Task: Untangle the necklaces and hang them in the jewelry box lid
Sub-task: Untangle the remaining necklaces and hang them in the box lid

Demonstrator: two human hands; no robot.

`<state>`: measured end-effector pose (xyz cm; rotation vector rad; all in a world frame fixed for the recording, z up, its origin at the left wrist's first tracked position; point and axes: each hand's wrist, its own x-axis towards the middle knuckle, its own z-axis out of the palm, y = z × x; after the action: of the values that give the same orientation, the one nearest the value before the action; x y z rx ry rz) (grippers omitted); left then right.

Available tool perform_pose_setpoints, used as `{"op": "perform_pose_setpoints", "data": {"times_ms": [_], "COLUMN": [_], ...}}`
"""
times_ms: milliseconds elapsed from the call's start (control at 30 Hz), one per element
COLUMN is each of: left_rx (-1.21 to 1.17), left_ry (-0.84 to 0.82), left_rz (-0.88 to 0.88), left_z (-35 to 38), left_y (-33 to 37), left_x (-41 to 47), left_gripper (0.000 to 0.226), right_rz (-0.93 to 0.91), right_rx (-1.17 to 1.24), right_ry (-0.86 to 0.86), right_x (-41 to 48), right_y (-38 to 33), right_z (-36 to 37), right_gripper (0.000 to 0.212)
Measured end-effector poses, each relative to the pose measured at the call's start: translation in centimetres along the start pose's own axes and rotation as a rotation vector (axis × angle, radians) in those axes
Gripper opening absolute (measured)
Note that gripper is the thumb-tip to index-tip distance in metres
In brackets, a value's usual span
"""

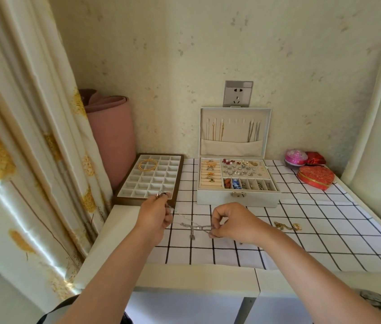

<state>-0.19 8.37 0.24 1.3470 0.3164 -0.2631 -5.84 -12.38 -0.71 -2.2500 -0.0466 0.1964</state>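
Hands raised over the front of the worktop (pixel 119 230), above a white cloth (pixel 301 206) with a black grid. Left hand (pixel 155 216) with fingers curled, pinching one end of a silver necklace (pixel 185 224); something small and ring-shaped at its fingertips, too small to tell more. Right hand (pixel 236 224) curled as well, thumb and forefinger nipping the other end of the same chain. Chain drawn between the two hands, bunched near the middle, with a pendant (pixel 192 236) dangling below the bunch; touching the cloth or not, impossible to tell. Gold necklace (pixel 287 226) in a loose heap on the cloth to the right of the right hand, apart from it.

Behind the hands, jewelry box (pixel 237 199) open, its trays packed with rings, earrings and beads. Lid (pixel 268 136) upright against the wall, just under a socket (pixel 238 93); gold chains (pixel 217 132) hung toward its left side, silver chains (pixel 254 132) toward its right, lower ends tucked into the lid's pocket.

Left of the box, a compartment tray (pixel 126 199) with a gold coil (pixel 147 164) in a far corner. At the far right, a red heart-shaped box (pixel 316 177), a round pink box (pixel 296 157) and a small red box (pixel 316 158). Pink roll (pixel 112 136) on end in the corner, curtain (pixel 21 136) at the left.
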Motion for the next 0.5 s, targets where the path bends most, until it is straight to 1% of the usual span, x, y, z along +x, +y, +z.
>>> {"op": "perform_pose_setpoints", "data": {"times_ms": [67, 167, 233, 300, 367, 500], "left_rx": [0.125, 0.261, 0.473, 0.671, 0.819, 1.200], "left_ry": [-0.007, -0.017, 0.029, 0.038, -0.006, -0.143], "left_rz": [0.013, 0.078, 0.195, 0.302, 0.347, 0.396], "left_z": [0.0, 0.1, -0.1, -0.5, -0.9, -0.9], "left_y": [-0.2, -0.3, -0.7, -1.3, -1.9, -2.6], "left_x": [0.2, 0.4, 0.7, 1.1, 1.4, 1.3], "left_gripper": [0.013, 0.014, 0.012, 0.016, 0.027, 0.040], "right_rz": [0.000, 0.016, 0.019, 0.016, 0.000, -0.027], "right_rx": [-0.067, -0.144, -0.208, -0.247, -0.264, -0.269], "right_ry": [-0.027, -0.006, 0.001, -0.003, 0.003, 0.022], "right_x": [-0.3, -0.4, -0.4, -0.4, -0.6, -0.8], "right_y": [0.2, 0.4, 0.3, 0.4, 0.4, 0.3], "right_z": [-0.1, -0.1, -0.1, -0.3, -0.3, -0.5], "right_gripper": [0.014, 0.015, 0.024, 0.037, 0.045, 0.046]}}
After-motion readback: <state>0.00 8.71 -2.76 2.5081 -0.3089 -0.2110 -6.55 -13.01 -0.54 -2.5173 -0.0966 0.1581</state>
